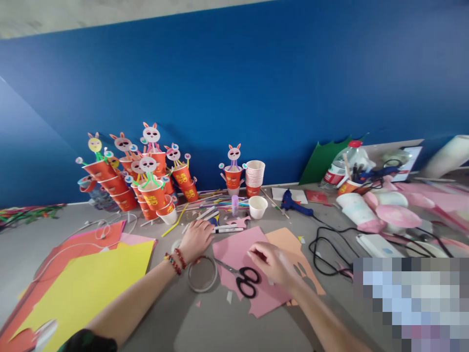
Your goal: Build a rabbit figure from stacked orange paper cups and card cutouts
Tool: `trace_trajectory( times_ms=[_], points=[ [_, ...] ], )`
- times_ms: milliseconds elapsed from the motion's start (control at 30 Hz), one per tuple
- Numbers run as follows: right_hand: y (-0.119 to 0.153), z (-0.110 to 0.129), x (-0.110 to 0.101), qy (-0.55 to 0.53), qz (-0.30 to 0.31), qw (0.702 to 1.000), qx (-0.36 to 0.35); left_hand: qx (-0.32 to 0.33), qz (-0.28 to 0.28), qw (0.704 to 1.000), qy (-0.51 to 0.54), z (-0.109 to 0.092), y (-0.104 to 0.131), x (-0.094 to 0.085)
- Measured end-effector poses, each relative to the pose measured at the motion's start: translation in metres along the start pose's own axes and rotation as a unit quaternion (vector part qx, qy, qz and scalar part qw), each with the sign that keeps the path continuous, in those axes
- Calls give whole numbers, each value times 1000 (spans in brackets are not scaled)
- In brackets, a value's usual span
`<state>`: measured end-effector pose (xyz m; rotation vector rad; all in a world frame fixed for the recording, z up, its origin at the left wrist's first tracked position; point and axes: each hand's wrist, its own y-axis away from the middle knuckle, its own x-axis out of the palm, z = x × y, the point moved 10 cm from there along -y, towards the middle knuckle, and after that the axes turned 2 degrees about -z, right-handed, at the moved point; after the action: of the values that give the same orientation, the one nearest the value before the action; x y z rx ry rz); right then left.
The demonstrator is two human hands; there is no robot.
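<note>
My left hand [198, 239] reaches to several white markers [229, 228] in the middle of the table; its fingers are bent over them and whatever lies under them is hidden. My right hand [271, 261] is closed above the pink paper [240, 247], and what it holds, if anything, cannot be made out. Scissors with black handles [249, 282] lie on the pink paper, just left of my right hand. A roll of clear tape [202, 275] rests below my left wrist. Orange paper with cut-out holes [289, 239] is partly under the pink sheet.
Red cups with rabbit figures [154, 198] stand at the back left, one more beside stacked cups [254, 176]. Yellow paper [98, 278] lies at left. A blue glue gun [296, 204], black cable [318, 264], bottle [335, 171] and pink-white rolls [361, 210] are at right.
</note>
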<state>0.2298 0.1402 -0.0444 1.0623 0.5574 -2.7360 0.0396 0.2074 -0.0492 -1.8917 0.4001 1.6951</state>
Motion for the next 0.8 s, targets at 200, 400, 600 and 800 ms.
trace_trajectory(
  times_ms=[200, 400, 600, 800],
  points=[
    [0, 3, 1, 0, -6, 1000, -12, 40, 25, 999, 12, -16, -6, 0],
    [0, 0, 2, -19, -7, 1000, -7, 51, 47, 998, 10, -32, -31, -2],
    [-1, -2, 0, -19, -12, 1000, -8, 3, 93, 996, 8, -46, -72, 31],
    [-1, 0, -4, -25, -19, 999, -10, -41, 121, 988, 88, -36, -82, 50]
  ],
)
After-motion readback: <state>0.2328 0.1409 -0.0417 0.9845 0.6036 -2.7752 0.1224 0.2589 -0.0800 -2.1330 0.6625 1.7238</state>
